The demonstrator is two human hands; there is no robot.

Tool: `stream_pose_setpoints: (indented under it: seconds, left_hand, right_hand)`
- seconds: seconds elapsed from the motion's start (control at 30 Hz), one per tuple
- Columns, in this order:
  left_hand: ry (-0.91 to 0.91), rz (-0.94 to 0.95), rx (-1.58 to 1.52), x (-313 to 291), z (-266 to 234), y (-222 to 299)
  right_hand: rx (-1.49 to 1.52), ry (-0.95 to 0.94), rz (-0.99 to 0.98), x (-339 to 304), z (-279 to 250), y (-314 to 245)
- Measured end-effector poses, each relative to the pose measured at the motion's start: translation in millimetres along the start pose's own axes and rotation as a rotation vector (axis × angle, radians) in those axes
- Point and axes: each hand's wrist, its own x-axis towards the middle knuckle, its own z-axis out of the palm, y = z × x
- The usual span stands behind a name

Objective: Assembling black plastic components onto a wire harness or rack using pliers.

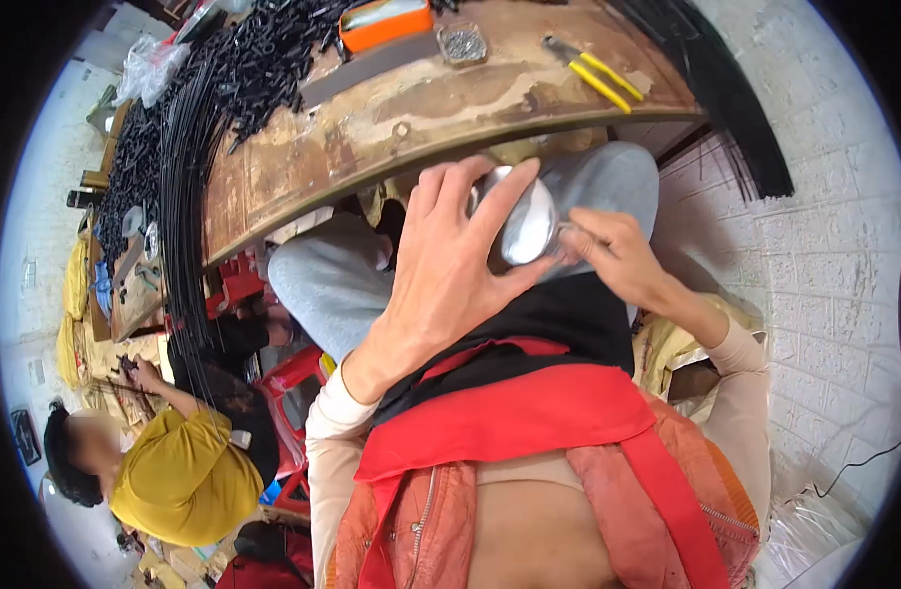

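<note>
Above my lap, just off the near edge of the workbench [372,182], is a shiny round metal vessel [531,231] that looks like a cup. My left hand [436,260] is wrapped over it, with thumb and fingers curved around its side. At the right side of the cup, my right hand [619,257] has its fingers closed at what looks like the handle. The handle itself is mostly covered by the fingertips and slightly blurred. The cup is tilted, and I cannot tell whether anything is inside.
Yellow-handled pliers [602,79], a small dish of metal bits [463,46] and an orange box [384,26] lie on the bench. Black plastic parts [264,64] are heaped at left. Long black strands [180,196] hang over the edge. A co-worker in yellow [190,481] sits left.
</note>
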Motion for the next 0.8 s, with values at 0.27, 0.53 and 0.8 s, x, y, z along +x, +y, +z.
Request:
stream_pose_setpoints:
  seconds: [0.27,0.53,0.8]
  left_hand:
    - [-0.114,-0.034,0.058,-0.7,2.3,5.4]
    - [0.196,0.152,0.046,25.8,-0.9,-3.7]
    - [-0.12,0.399,-0.116,-5.0,108.2,-100.9]
  right_hand:
    - [0.038,-0.012,0.07,-4.2,7.2,3.6]
    - [0.377,0.022,0.212,20.7,-27.0,-4.3]
    - [0.633,0.336,0.072,137.6,-122.1,24.8]
